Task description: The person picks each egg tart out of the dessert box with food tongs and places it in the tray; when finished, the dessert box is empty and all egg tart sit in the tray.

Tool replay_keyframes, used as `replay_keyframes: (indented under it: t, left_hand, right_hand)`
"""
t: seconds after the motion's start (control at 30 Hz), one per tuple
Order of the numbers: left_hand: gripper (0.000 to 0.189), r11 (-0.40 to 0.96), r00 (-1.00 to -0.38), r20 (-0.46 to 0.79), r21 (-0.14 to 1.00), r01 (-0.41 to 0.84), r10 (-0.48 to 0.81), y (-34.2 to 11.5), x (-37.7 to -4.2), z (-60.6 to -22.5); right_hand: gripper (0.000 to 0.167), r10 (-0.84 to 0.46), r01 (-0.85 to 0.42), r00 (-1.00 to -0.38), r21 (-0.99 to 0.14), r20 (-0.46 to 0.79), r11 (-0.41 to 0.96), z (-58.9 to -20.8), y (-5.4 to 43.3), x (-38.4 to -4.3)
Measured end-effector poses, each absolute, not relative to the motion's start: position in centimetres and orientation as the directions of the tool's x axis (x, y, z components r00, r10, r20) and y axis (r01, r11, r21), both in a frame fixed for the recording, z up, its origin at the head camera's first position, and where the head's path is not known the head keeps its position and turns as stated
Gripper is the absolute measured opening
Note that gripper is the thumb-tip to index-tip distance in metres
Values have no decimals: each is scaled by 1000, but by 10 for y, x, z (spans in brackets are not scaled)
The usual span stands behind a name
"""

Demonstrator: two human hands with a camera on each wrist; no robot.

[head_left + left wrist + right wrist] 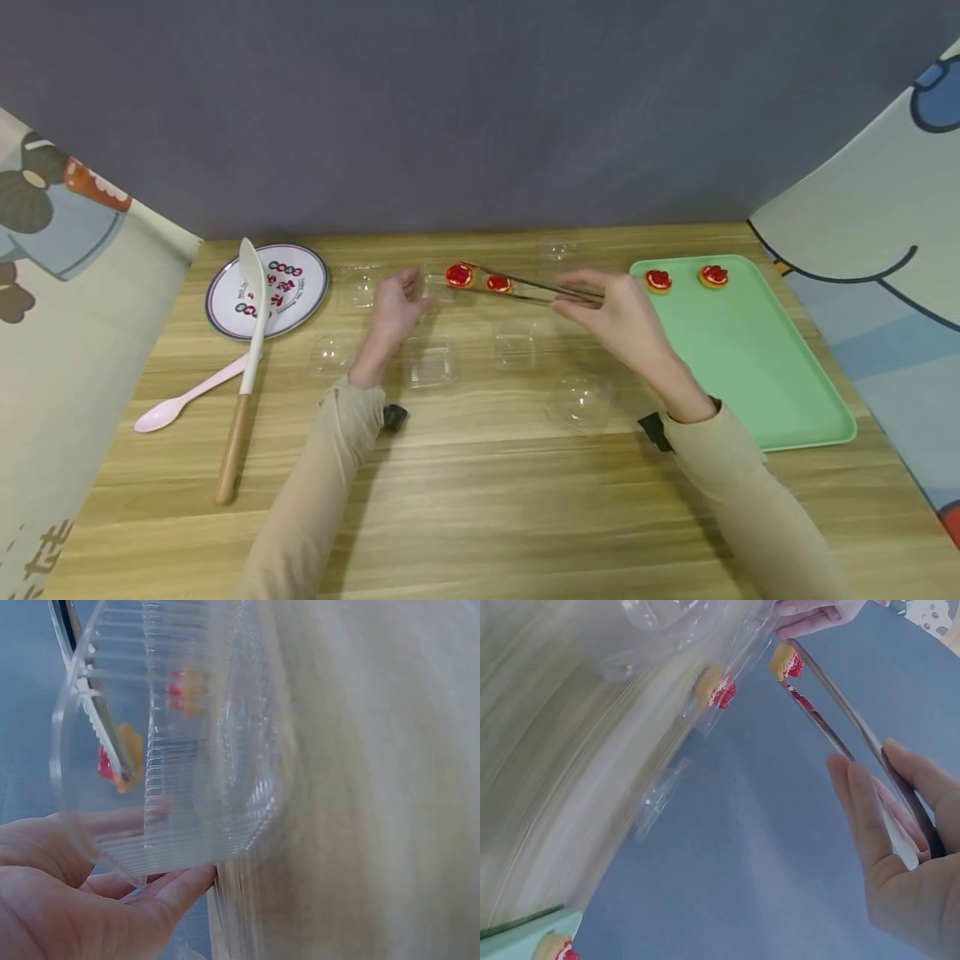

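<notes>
My right hand point(618, 312) pinches metal tongs point(840, 705) near their rear end. Between the tong tips is a small red-topped tart point(460, 275) with a yellow base. A second red-topped tart point(499, 283) sits just right of it, in a clear plastic container as the right wrist view shows. At the left side of the clear container point(180, 847) under the tongs is my left hand point(397, 312). Its fingers look loosely bent, close to the plastic wall; how firmly they touch it is unclear. Seen through that wall in the left wrist view are both tarts.
Two more tarts point(686, 278) lie on a green tray point(750, 367) at the right. Several clear containers and domed lids point(581, 400) are spread around my hands. On the left are a round plate point(225, 292), a white long-handled spoon point(255, 333) and a pink spoon point(187, 398).
</notes>
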State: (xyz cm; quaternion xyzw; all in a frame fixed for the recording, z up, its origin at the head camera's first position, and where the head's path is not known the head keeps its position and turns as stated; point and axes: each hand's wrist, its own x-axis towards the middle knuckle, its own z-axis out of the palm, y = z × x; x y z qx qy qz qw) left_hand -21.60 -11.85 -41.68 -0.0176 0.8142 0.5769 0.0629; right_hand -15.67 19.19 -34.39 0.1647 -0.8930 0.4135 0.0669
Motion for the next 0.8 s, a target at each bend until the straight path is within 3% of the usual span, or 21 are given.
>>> replay_keyframes:
  t: [0.8]
  left_hand:
    - [72, 309, -993, -110, 946, -96, 29, -120, -216, -420]
  right_hand:
    - [30, -68, -259, -957, -726, 281, 637, -340, 253, -106]
